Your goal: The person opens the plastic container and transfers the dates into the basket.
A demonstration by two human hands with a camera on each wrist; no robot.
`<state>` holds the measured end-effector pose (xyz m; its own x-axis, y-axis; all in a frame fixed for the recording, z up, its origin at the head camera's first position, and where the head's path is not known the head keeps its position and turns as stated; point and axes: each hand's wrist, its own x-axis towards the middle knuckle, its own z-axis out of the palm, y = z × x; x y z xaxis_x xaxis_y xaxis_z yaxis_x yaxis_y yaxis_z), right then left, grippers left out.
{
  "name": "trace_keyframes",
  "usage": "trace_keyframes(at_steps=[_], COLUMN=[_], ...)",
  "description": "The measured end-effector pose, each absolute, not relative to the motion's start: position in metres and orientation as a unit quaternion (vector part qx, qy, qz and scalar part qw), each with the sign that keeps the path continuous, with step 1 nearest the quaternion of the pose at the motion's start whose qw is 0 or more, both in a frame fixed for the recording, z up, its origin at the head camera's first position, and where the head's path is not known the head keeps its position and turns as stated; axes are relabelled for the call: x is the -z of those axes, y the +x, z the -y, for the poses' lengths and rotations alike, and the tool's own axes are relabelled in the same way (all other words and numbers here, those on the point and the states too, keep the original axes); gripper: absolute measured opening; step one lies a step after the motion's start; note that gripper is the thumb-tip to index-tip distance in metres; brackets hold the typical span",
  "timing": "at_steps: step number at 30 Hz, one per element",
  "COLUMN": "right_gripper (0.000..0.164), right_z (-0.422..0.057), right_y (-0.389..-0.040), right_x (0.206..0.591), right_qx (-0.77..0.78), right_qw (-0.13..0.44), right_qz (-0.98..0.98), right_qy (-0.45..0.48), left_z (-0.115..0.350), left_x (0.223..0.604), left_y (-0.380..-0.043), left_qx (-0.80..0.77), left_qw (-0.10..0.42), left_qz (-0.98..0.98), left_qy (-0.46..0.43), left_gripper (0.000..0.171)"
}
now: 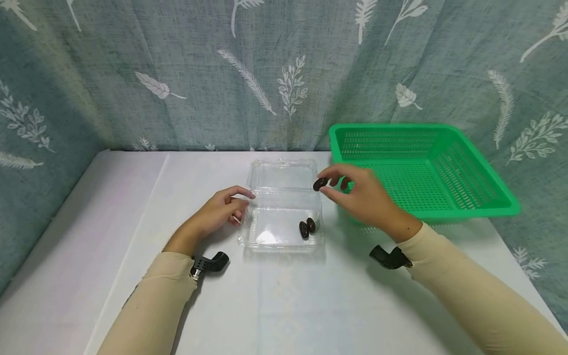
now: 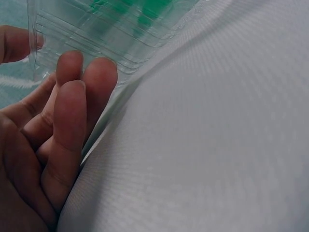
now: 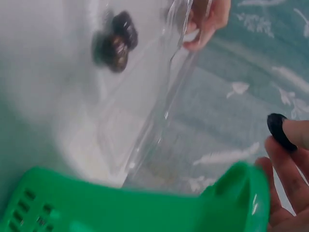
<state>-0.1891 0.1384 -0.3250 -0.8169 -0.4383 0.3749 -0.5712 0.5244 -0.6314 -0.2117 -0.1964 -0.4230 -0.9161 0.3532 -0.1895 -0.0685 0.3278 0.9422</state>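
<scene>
A clear plastic clamshell box point(image 1: 284, 217) stands unfolded on the table, its lid point(image 1: 286, 175) lying toward the curtain. Two dark, glossy dates point(image 1: 303, 230) sit side by side at the right of its base. With thumb and fingertips, my left hand point(image 1: 222, 209) holds the box's left edge; in the left wrist view its fingers point(image 2: 70, 116) lie against the ridged clear wall. Between thumb and index finger my right hand point(image 1: 359, 192) pinches another dark date point(image 3: 281, 131), above the right side of the box. The remaining right fingers are loosely bent.
A green perforated plastic basket point(image 1: 483, 197) stands to the right, behind my right hand; no contents show in it. A white cloth point(image 1: 284, 305) covers the table. Behind it hangs a grey-green curtain point(image 1: 186, 64) with white leaf prints.
</scene>
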Motion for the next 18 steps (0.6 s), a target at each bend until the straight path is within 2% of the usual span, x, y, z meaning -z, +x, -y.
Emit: trace_keyframes(at_steps=[8, 18], right_gripper=[0.021, 0.024], right_z=[-0.172, -0.21], right_y=[-0.198, -0.212], right_x=[0.33, 0.33], right_qx=[-0.42, -0.398], right_qw=[0.133, 0.105], right_qz=[0.864, 0.889], right_qy=[0.244, 0.2], left_z=[0.197, 0.197], left_x=[0.424, 0.425], left_y=[-0.214, -0.212], left_qx=[-0.572, -0.573], left_qw=[0.178, 0.18], left_qz=[-0.795, -0.794], left_qy=[0.092, 0.091], left_gripper=[0.034, 0.033])
